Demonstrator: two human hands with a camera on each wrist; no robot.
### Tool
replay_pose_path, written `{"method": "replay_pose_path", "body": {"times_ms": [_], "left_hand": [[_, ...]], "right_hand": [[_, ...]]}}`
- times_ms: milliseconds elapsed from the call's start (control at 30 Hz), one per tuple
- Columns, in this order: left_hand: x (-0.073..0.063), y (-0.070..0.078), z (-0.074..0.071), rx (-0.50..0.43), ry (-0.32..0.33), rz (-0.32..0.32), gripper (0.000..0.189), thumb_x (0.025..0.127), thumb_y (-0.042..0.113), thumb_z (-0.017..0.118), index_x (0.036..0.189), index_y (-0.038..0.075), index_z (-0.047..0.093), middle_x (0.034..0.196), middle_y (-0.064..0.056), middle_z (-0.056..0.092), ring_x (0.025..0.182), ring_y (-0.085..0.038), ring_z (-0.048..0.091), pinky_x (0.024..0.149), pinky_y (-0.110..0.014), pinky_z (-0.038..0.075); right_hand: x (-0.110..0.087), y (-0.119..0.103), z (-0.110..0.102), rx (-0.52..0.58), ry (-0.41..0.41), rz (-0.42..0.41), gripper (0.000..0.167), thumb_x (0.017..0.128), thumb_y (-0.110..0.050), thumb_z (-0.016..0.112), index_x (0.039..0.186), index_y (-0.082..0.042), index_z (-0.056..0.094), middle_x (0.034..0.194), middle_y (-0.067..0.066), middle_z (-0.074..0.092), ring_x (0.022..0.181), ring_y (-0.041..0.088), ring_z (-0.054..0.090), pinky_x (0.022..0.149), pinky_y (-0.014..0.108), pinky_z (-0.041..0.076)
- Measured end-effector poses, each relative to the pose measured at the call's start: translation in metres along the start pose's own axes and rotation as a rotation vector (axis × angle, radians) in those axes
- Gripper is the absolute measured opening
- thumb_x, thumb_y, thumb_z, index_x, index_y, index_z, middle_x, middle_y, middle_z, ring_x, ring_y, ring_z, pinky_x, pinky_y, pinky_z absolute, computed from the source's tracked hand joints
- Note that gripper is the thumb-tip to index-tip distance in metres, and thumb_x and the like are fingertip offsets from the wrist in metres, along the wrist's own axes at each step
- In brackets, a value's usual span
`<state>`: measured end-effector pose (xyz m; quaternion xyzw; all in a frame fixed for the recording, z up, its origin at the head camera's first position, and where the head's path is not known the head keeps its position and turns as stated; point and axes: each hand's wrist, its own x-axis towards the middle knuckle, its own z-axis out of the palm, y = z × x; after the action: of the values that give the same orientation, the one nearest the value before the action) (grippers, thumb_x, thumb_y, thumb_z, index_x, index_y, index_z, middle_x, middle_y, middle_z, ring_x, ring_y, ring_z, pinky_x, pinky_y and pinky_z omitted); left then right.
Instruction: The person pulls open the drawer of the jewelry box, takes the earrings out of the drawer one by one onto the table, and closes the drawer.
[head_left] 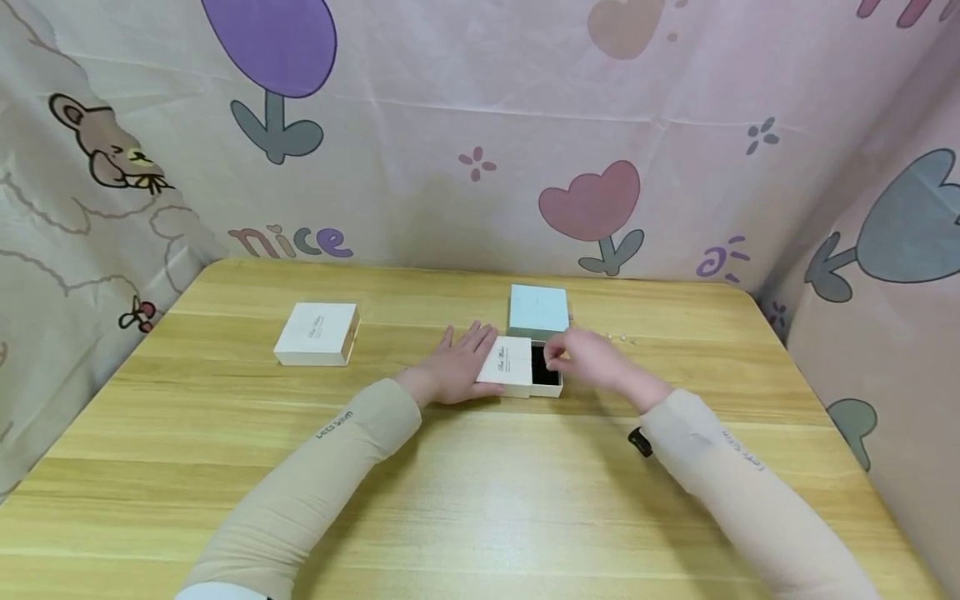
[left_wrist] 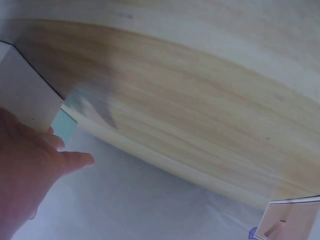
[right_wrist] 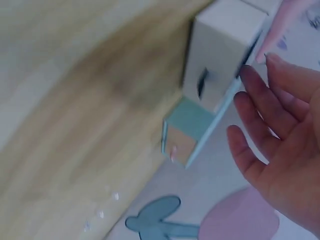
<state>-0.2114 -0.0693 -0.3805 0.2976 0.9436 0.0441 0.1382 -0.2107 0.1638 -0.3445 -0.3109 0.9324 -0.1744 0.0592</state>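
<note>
A white drawer-style gift box [head_left: 513, 362] with dark lettering stands slid partly open to the right, showing the black lining [head_left: 540, 367] of its drawer. My left hand [head_left: 453, 367] rests flat on the box's left side, fingers straight. Over the exposed lining, my right hand [head_left: 585, 354] has thumb and forefinger brought together. In the right wrist view, a tiny shiny piece [right_wrist: 265, 58] shows at the thumb tip, too small to identify; the other fingers are loosely bent. The drawer's front has a small dark pull tab [right_wrist: 202, 83].
A pale blue box [head_left: 538, 308] stands directly behind the open one. Farther left sits another white box [head_left: 317, 333] with lettering. Several tiny shiny pieces [head_left: 622, 337] lie on the wooden table [head_left: 487, 500] beyond my right hand. A printed cloth [head_left: 420, 150] hangs behind.
</note>
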Motion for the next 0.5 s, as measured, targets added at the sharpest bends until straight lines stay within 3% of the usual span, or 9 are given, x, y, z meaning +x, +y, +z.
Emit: {"method": "replay_pose_path", "body": {"times_ms": [200, 500], "left_hand": [[-0.001, 0.001, -0.002, -0.004, 0.0, 0.0, 0.093, 0.09, 0.065, 0.038, 0.151, 0.005, 0.0, 0.159, -0.011, 0.002, 0.147, -0.027, -0.004, 0.115, -0.057, 0.002], [0.0, 0.0, 0.001, 0.005, 0.008, 0.009, 0.093, 0.09, 0.066, 0.036, 0.151, 0.005, 0.0, 0.159, -0.012, 0.003, 0.147, -0.027, -0.002, 0.115, -0.057, 0.004]], "right_hand": [[-0.01, 0.021, -0.023, 0.027, 0.139, 0.094, 0.007, 0.083, -0.002, 0.06, 0.078, -0.004, 0.065, 0.081, 0.008, 0.068, 0.081, 0.022, 0.063, 0.079, 0.04, 0.052], [-0.029, 0.08, -0.039, 0.007, 0.207, 0.334, 0.012, 0.085, -0.004, 0.056, 0.084, 0.002, 0.065, 0.082, 0.016, 0.066, 0.076, 0.025, 0.059, 0.077, 0.043, 0.048]]}}
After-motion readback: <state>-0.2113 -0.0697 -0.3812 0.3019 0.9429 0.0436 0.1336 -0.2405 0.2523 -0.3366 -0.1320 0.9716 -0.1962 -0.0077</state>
